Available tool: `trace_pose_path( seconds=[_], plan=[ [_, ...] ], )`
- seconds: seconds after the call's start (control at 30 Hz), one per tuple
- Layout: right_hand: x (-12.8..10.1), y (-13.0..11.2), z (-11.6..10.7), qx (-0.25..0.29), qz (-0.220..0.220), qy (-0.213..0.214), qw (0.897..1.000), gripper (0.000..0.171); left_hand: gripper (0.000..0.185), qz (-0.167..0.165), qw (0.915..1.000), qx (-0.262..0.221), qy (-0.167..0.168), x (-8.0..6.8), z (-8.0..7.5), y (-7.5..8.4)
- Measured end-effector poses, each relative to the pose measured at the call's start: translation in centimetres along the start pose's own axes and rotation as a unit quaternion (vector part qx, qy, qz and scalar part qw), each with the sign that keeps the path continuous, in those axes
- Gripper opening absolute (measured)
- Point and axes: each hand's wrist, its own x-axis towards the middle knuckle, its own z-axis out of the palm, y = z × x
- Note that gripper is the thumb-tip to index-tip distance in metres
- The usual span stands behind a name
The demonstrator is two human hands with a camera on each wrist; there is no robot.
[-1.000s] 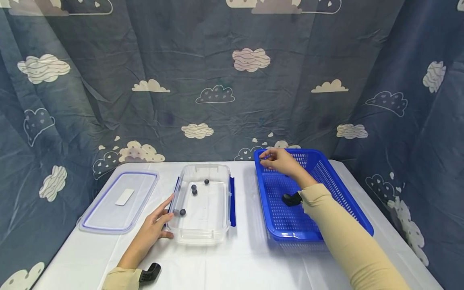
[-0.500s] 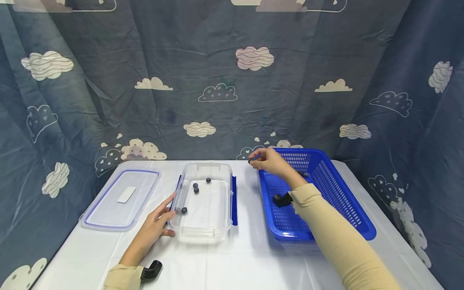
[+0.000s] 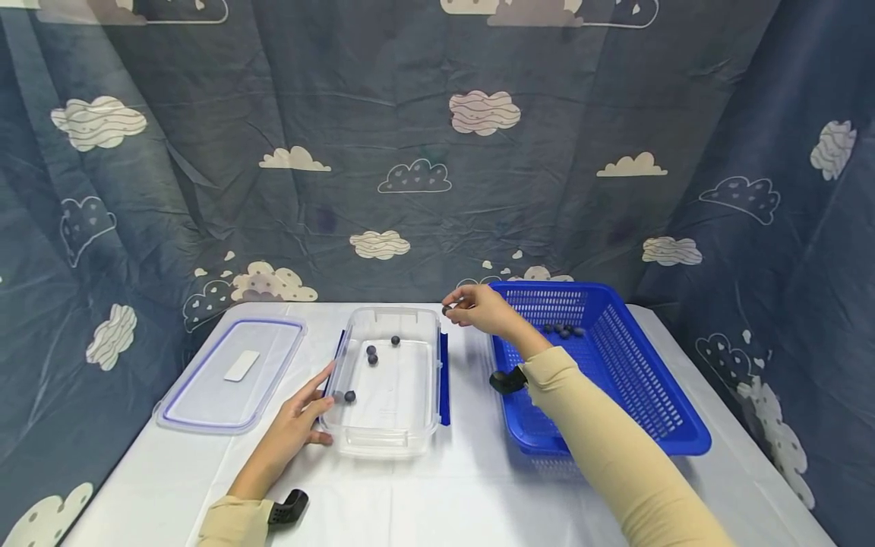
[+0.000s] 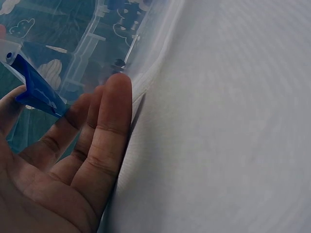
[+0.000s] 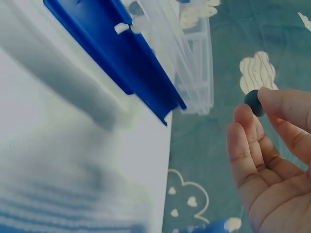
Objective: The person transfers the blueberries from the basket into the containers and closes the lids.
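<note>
A clear plastic box point(image 3: 383, 443) stands lidless on the table, with several dark round blueberries point(image 3: 372, 359) on its floor. My left hand point(image 3: 290, 425) rests along its left side, fingers fairly straight against the wall and blue clip point(image 4: 39, 90). Between thumb and fingertips my right hand point(image 3: 484, 310) pinches one blueberry point(image 5: 254, 103), held above the table just past the box's far right corner. More blueberries point(image 3: 563, 330) lie grouped toward the far end of the blue basket point(image 3: 608, 384), which is under and beside my right forearm.
A clear lid with a blue-violet seal point(image 3: 273, 380) and a white label point(image 3: 242, 365) lies flat to the left of the box. The box's right blue clip point(image 3: 445, 380) hangs outward. A dark cloud-print curtain point(image 3: 410, 213) rises behind the white table point(image 3: 383, 501).
My right hand has moved left from over the basket toward the box, carrying the blueberry. The grouped blueberries in the basket have come into sight. My left hand stays at the box.
</note>
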Motion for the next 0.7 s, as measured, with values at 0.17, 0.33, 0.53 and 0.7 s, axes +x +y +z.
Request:
trace_pose_path(
  seconds=[0.17,0.33,0.53,0.7],
  plan=[
    [0.3,-0.7,1.2,-0.001,-0.008,-0.011,1.000,0.026,0.060,-0.003,1.0000,-0.001,0.002,-0.1,0.0,0.1],
    [0.7,-1.5,2.3,0.007,-0.011,-0.020,1.000,0.028,0.060,-0.005,1.0000,0.001,0.002,0.0,0.0,0.1],
    [1.3,-2.1,3.6,0.001,-0.002,-0.023,1.000,0.024,0.061,-0.006,1.0000,0.000,0.002,0.0,0.0,0.1],
    [1.8,-2.3,4.7,-0.001,0.007,-0.027,1.000,0.023,0.061,-0.006,1.0000,0.001,0.002,0.0,0.0,0.1]
  ],
)
